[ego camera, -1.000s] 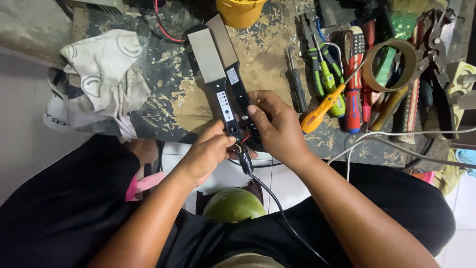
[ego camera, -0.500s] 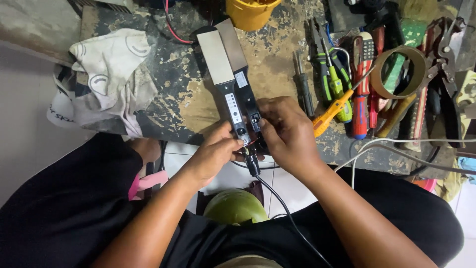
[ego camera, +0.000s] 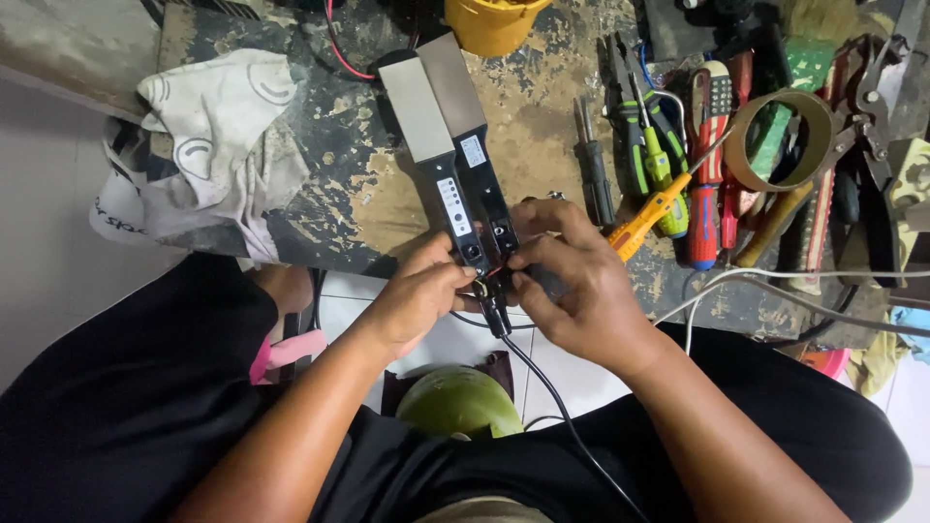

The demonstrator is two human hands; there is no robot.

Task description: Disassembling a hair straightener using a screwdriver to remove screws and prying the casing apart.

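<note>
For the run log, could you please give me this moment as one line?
left hand: grips hair straightener base | right hand: pinches black cord joint | bench: screwdrivers, tape roll

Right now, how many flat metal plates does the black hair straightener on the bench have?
2: the left plate and the right plate lie side by side at the straightener's far end, away from both hands.

Evenly and softly lit, fairly bright, no hard shadows anywhere. Faint sheen on the pale plates of the hair straightener (ego camera: 441,116) in the upper middle of the frame. Dark clothing along the bottom nearly featureless, swallowed in black. Sharp across the bench (ego camera: 542,126) and the hands (ego camera: 504,291); slightly soft at the lower edge. Mild wide-angle stretch toward the left and right edges. Pale floor at far left a little washed out.
</note>
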